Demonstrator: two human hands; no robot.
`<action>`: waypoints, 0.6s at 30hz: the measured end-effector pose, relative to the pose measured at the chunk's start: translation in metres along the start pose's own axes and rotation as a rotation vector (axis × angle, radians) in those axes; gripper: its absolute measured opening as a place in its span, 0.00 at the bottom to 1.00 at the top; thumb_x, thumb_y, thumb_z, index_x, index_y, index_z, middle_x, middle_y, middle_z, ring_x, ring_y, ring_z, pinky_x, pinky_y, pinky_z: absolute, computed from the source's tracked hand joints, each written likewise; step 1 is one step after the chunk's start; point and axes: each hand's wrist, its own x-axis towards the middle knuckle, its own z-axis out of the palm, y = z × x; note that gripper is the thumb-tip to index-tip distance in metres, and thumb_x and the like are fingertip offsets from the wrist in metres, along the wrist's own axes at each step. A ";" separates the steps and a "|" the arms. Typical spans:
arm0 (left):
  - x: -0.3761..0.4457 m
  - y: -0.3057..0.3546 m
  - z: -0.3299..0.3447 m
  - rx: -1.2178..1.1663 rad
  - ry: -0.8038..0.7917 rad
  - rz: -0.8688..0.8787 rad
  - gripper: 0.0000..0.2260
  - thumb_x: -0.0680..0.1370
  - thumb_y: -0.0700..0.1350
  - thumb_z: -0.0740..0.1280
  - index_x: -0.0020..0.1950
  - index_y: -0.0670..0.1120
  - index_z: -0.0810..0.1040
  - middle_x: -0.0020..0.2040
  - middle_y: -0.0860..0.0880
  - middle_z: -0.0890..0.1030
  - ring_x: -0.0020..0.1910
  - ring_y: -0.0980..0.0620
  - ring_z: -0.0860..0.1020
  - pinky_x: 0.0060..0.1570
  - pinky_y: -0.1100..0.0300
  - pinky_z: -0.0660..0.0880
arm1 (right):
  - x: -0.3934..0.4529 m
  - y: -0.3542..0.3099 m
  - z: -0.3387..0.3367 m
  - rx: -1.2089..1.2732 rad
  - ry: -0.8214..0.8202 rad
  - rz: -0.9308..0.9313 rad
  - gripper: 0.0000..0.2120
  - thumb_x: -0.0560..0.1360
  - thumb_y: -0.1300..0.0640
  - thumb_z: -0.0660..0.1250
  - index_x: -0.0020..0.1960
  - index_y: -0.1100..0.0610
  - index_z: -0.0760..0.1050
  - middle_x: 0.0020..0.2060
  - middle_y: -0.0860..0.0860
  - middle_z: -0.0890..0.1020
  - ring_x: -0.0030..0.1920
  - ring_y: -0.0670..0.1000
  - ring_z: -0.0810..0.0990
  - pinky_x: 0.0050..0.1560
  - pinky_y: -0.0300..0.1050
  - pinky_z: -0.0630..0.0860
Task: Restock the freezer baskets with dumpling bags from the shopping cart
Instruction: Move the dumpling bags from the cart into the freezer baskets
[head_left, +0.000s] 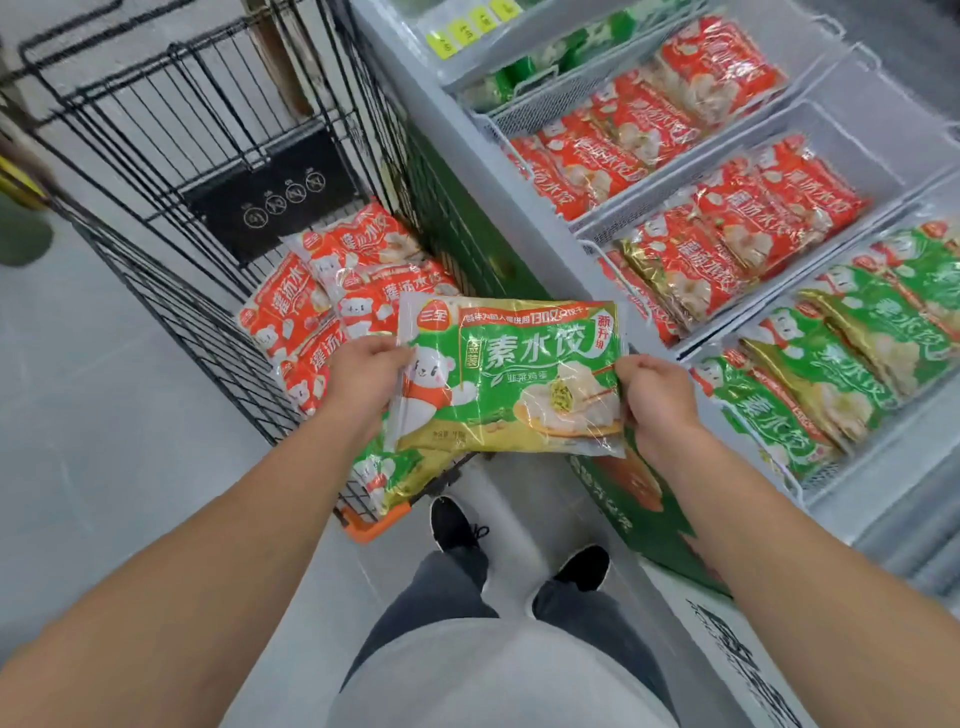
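head view: green dumpling bag (511, 374) spans between left hand (366, 371) and right hand (655, 392), both gripping its ends.

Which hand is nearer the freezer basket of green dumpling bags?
Right. The right hand, gripping the held green bag, is beside that basket; the left hand grips the bag's far edge, over the shopping cart.

Two bare forearms reach forward from the near edge, converging toward the middle. The left hand (366, 374) is curled, thumb on top, pinching the left edge of a green dumpling bag (511, 376). The right hand (657, 395) is curled too, knuckles up, gripping the bag's right edge. Both wrists are roughly level, holding the bag flat between them.
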 end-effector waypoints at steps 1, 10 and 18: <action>-0.006 0.006 0.011 0.026 -0.021 0.029 0.01 0.77 0.38 0.70 0.46 0.43 0.80 0.49 0.40 0.84 0.42 0.43 0.84 0.48 0.46 0.82 | 0.000 -0.001 -0.013 0.014 0.016 -0.009 0.09 0.79 0.61 0.64 0.42 0.57 0.79 0.36 0.52 0.81 0.36 0.53 0.81 0.36 0.47 0.77; -0.067 0.041 0.166 0.249 -0.138 0.259 0.06 0.75 0.40 0.71 0.40 0.50 0.82 0.44 0.45 0.85 0.45 0.43 0.84 0.51 0.43 0.81 | 0.006 0.010 -0.183 0.096 0.157 -0.119 0.10 0.76 0.61 0.66 0.36 0.56 0.78 0.32 0.52 0.78 0.36 0.53 0.74 0.40 0.50 0.70; -0.111 0.065 0.319 0.332 -0.258 0.333 0.04 0.77 0.39 0.71 0.51 0.44 0.79 0.47 0.42 0.82 0.42 0.45 0.80 0.37 0.57 0.77 | 0.034 0.023 -0.306 0.183 0.315 -0.121 0.09 0.75 0.58 0.65 0.38 0.62 0.77 0.27 0.55 0.72 0.31 0.53 0.71 0.37 0.47 0.67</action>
